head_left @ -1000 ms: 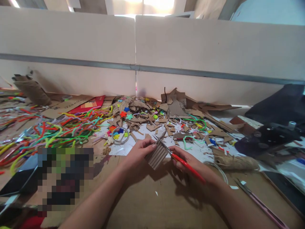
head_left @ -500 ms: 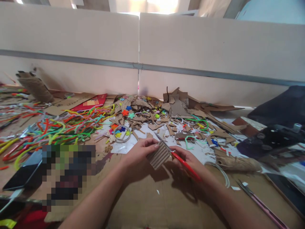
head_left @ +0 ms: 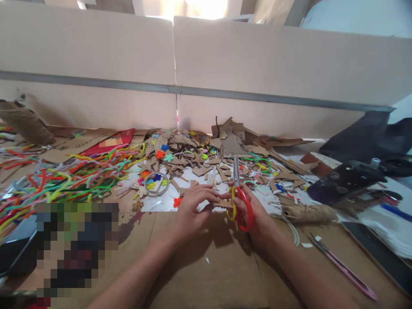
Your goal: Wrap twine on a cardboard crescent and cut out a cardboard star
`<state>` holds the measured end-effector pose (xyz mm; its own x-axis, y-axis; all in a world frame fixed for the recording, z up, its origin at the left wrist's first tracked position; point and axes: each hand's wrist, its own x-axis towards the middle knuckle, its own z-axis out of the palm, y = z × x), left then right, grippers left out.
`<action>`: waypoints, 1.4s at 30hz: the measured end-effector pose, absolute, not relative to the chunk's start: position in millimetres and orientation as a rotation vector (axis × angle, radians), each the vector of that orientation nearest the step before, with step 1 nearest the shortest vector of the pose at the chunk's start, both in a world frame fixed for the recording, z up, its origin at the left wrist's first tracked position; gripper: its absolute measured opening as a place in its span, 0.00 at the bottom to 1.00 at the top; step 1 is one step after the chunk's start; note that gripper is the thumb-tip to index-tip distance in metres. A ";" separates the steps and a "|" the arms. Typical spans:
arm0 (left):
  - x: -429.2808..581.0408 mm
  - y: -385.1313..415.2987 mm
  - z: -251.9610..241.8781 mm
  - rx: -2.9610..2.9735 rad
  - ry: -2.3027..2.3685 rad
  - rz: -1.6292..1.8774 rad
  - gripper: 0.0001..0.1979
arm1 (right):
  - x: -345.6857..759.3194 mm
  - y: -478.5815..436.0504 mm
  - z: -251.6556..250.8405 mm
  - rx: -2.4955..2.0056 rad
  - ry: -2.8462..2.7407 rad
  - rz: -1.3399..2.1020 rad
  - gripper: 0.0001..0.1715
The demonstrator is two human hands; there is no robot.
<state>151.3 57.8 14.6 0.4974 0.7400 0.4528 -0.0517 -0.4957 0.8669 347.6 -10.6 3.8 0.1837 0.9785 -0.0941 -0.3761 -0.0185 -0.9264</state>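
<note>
My right hand (head_left: 255, 208) is closed around a pair of scissors (head_left: 245, 210) with red and yellow handles; the blades point away from me and look closed. A small piece of corrugated cardboard (head_left: 222, 202) lies nearly edge-on between my hands. My left hand (head_left: 196, 205) has its fingers bent over the near end of this piece and pinches it, while its other end reaches the scissor handles and the right fingers. Both hands hover above the brown cardboard sheet (head_left: 180, 274), casting shadows on it.
Cardboard scraps (head_left: 201, 171) and small coloured flowers (head_left: 160, 154) are heaped behind my hands. Pipe cleaners (head_left: 93, 176) spread to the left. At right lie a twine roll (head_left: 310, 213), pink tweezers (head_left: 344, 268) and a dark bottle (head_left: 343, 184). A tape ring (head_left: 156, 183) sits left of centre.
The scissors have swung from lying across the cardboard's edge to pointing away from me. The cardboard piece has turned from showing its ridged face to nearly edge-on. The view has shifted slightly right.
</note>
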 end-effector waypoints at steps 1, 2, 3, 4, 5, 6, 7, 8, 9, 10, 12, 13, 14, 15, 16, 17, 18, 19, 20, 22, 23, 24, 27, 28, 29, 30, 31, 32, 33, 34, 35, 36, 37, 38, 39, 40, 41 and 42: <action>151.1 56.3 14.2 1.930 0.528 1.120 0.12 | 347.1 -10.5 4.9 -1.057 -0.738 1.229 0.33; 150.9 54.8 13.5 2.000 0.493 1.124 0.14 | 346.8 -10.8 6.0 -1.061 -0.721 1.195 0.33; 150.9 53.2 12.8 2.050 0.473 1.122 0.15 | 346.6 -11.3 7.1 -1.061 -0.711 1.171 0.33; 151.1 51.7 12.0 2.086 0.460 1.112 0.17 | 346.6 -12.2 8.2 -1.061 -0.710 1.161 0.33; 151.5 50.5 11.3 2.115 0.455 1.097 0.18 | 346.8 -13.3 9.3 -1.064 -0.719 1.164 0.33; 152.0 49.7 10.9 2.135 0.458 1.078 0.19 | 346.9 -14.7 10.5 -1.066 -0.735 1.180 0.33; 152.5 49.5 10.6 2.145 0.465 1.056 0.19 | 347.0 -16.2 11.8 -1.067 -0.751 1.203 0.34; 152.9 49.8 10.7 2.137 0.477 1.043 0.19 | 346.9 -17.7 13.2 -1.067 -0.760 1.229 0.35; 153.1 50.7 11.0 2.111 0.495 1.037 0.19 | 346.6 -19.1 14.7 -1.064 -0.765 1.248 0.35; 153.0 51.9 11.4 2.065 0.524 1.041 0.18 | 346.1 -20.4 16.1 -1.058 -0.765 1.260 0.35; 152.5 54.2 12.4 1.901 0.613 1.076 0.18 | 344.8 -21.8 18.4 -1.044 -0.758 1.252 0.36; 152.2 54.6 12.9 1.771 0.666 1.065 0.20 | 344.3 -22.0 19.0 -1.043 -0.755 1.232 0.36; 152.2 54.0 13.3 1.625 0.711 1.024 0.21 | 343.9 -21.9 19.2 -1.045 -0.755 1.206 0.36; 152.4 52.2 13.6 1.486 0.740 0.962 0.20 | 343.9 -21.5 18.9 -1.048 -0.756 1.177 0.35; 153.0 49.5 13.8 1.369 0.756 0.896 0.20 | 344.1 -20.8 18.1 -1.051 -0.760 1.153 0.34; 154.1 46.0 13.8 1.271 0.755 0.819 0.19 | 344.5 -20.1 16.9 -1.053 -0.770 1.133 0.33; 155.5 42.4 13.5 1.204 0.745 0.752 0.19 | 345.2 -19.3 15.4 -1.054 -0.782 1.121 0.33; 157.2 39.3 13.1 1.151 0.728 0.691 0.19 | 345.9 -18.5 13.7 -1.058 -0.798 1.117 0.32; 158.9 37.4 12.3 1.117 0.712 0.647 0.19 | 346.6 -17.9 11.9 -1.064 -0.812 1.117 0.32; 161.8 38.2 9.7 1.077 0.678 0.572 0.17 | 347.4 -17.0 8.9 -1.083 -0.834 1.119 0.32; 162.7 40.9 7.7 1.089 0.662 0.557 0.17 | 347.5 -16.8 7.9 -1.091 -0.845 1.121 0.32; 163.2 44.5 5.4 1.120 0.648 0.556 0.16 | 347.5 -16.8 7.2 -1.097 -0.856 1.124 0.31; 162.1 56.2 -2.4 1.175 0.611 0.551 0.15 | 347.7 -16.6 7.1 -1.105 -0.886 1.140 0.31; 161.3 59.1 -4.7 1.178 0.610 0.551 0.14 | 348.1 -16.3 7.6 -1.104 -0.895 1.154 0.31; 160.4 61.2 -6.6 1.178 0.612 0.548 0.13 | 348.8 -15.9 8.1 -1.094 -0.904 1.174 0.32; 159.5 62.5 -7.9 1.175 0.608 0.540 0.12 | 349.7 -15.3 8.7 -1.075 -0.917 1.201 0.32; 158.6 62.9 -8.4 1.165 0.598 0.532 0.12 | 350.7 -14.6 9.1 -1.050 -0.931 1.227 0.32; 157.9 62.6 -8.1 1.149 0.576 0.515 0.13 | 351.7 -13.8 9.3 -1.024 -0.943 1.253 0.33; 157.4 61.5 -7.0 1.126 0.549 0.497 0.14 | 352.8 -12.9 9.3 -0.999 -0.948 1.271 0.33; 157.2 59.7 -5.2 1.096 0.524 0.479 0.15 | 353.8 -12.0 8.9 -0.979 -0.947 1.285 0.33; 157.1 57.2 -2.7 1.064 0.503 0.464 0.15 | 354.6 -11.2 8.3 -0.965 -0.940 1.295 0.34; 157.3 54.3 0.2 1.030 0.489 0.454 0.16 | 355.3 -10.5 7.5 -0.948 -0.929 1.310 0.35; 157.6 51.1 3.3 0.996 0.486 0.450 0.17 | 355.9 -10.1 6.6 -0.929 -0.921 1.329 0.35; 158.0 47.9 6.3 0.963 0.491 0.451 0.17 | 356.3 -10.0 5.9 -0.915 -0.918 1.346 0.35; 158.3 45.2 9.0 0.936 0.500 0.457 0.18 | 356.6 -10.1 5.3 -0.906 -0.918 1.352 0.35; 158.6 43.0 11.2 0.916 0.513 0.468 0.19 | 356.9 -10.3 5.0 -0.906 -0.927 1.349 0.35; 158.9 41.9 12.6 0.904 0.527 0.473 0.19 | 357.3 -10.6 4.9 -0.915 -0.948 1.341 0.35; 159.1 41.7 13.3 0.902 0.539 0.472 0.19 | 357.6 -10.9 5.2 -0.930 -0.982 1.331 0.35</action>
<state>159.1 41.7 13.3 0.7702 0.5921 -0.2369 -0.1572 0.5362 0.8293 357.6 -10.9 5.2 -0.0039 0.9993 0.0361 -0.3293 0.0328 -0.9436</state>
